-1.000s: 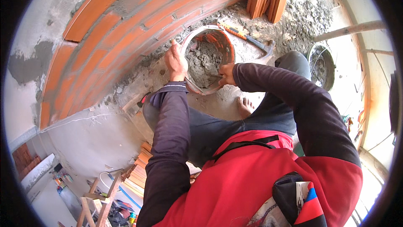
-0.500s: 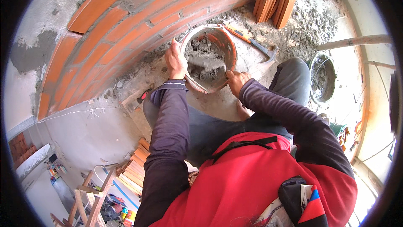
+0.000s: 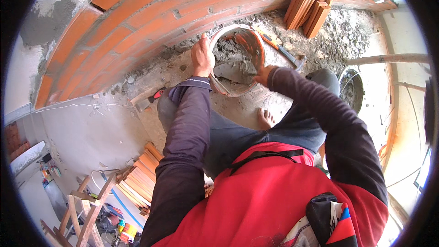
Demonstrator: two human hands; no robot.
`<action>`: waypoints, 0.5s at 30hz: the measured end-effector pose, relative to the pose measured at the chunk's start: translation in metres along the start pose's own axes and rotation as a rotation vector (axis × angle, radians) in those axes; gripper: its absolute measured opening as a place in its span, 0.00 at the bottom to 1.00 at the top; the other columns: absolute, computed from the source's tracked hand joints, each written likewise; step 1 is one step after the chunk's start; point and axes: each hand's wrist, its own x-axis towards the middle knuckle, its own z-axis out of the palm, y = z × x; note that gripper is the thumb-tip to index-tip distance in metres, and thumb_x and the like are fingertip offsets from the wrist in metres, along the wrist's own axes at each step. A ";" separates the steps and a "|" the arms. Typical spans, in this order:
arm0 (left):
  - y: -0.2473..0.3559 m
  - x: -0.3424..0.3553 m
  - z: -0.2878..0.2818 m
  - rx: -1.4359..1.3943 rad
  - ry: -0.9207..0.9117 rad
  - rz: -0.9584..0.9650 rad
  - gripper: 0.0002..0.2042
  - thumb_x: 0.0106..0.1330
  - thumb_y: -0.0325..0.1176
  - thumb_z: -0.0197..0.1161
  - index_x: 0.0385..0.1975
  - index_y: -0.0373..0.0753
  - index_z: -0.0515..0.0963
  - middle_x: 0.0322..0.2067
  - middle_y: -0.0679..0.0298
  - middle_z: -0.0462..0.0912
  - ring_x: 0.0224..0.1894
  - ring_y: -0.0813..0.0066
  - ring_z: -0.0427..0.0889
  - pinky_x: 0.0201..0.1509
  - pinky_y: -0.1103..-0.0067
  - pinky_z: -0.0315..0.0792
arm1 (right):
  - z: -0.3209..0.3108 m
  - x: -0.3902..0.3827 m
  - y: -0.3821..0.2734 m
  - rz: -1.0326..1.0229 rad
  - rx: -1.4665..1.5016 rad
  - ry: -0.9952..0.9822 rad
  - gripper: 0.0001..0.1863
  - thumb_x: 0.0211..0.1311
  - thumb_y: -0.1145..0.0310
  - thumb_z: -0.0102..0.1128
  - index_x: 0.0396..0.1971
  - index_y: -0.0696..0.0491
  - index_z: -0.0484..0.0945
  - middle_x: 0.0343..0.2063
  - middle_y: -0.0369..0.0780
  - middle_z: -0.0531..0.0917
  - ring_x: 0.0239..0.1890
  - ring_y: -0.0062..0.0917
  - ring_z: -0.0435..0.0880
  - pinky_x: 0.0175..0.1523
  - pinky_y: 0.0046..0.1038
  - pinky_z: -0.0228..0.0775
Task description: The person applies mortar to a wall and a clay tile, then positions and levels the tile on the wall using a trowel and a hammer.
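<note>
A round bucket point(image 3: 260, 55) with a pale rim and orange inner wall stands tilted on the ground between my knees and the brick wall. Wet grey mortar point(image 3: 228, 48) lies inside it. My left hand point(image 3: 202, 58) grips the bucket's left rim, with its fingers along the outside. At the right rim, my right hand point(image 3: 264, 76) is closed round a trowel point(image 3: 232, 70); the handle is hidden by the hand. The trowel's mortar-smeared blade lies over the mortar inside the bucket.
A brick wall point(image 3: 169, 16) rises just beyond the bucket. Close to its right side lies a hammer point(image 3: 284, 51). Hollow bricks point(image 3: 305, 11) stand at the far right, near a second bucket point(image 3: 351, 89). A red-handled tool point(image 3: 156, 95) lies by my left knee.
The trowel blade has shifted in the mortar, and my right hand has moved slightly up and right with its wrist turned. My left hand stays on the rim. The whole view has shifted slightly.
</note>
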 end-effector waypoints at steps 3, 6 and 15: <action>-0.006 -0.004 -0.016 0.032 0.057 0.005 0.28 0.73 0.48 0.40 0.23 0.27 0.73 0.19 0.44 0.73 0.23 0.49 0.70 0.32 0.61 0.62 | -0.070 -0.021 -0.004 -0.100 -0.221 -0.023 0.18 0.67 0.58 0.47 0.37 0.54 0.82 0.33 0.47 0.85 0.40 0.40 0.85 0.41 0.40 0.79; -0.004 -0.004 -0.017 0.036 0.007 -0.036 0.28 0.73 0.48 0.40 0.22 0.27 0.72 0.19 0.44 0.72 0.23 0.48 0.70 0.32 0.60 0.62 | -0.059 -0.012 0.008 0.103 -0.189 0.039 0.09 0.57 0.67 0.56 0.33 0.52 0.83 0.30 0.45 0.85 0.37 0.41 0.86 0.41 0.40 0.80; -0.008 0.003 -0.001 0.031 0.036 -0.007 0.28 0.73 0.49 0.41 0.22 0.28 0.71 0.17 0.50 0.70 0.21 0.57 0.67 0.30 0.63 0.61 | 0.044 0.033 0.007 -0.222 0.227 0.169 0.11 0.61 0.64 0.54 0.33 0.56 0.80 0.24 0.49 0.80 0.28 0.44 0.82 0.33 0.42 0.75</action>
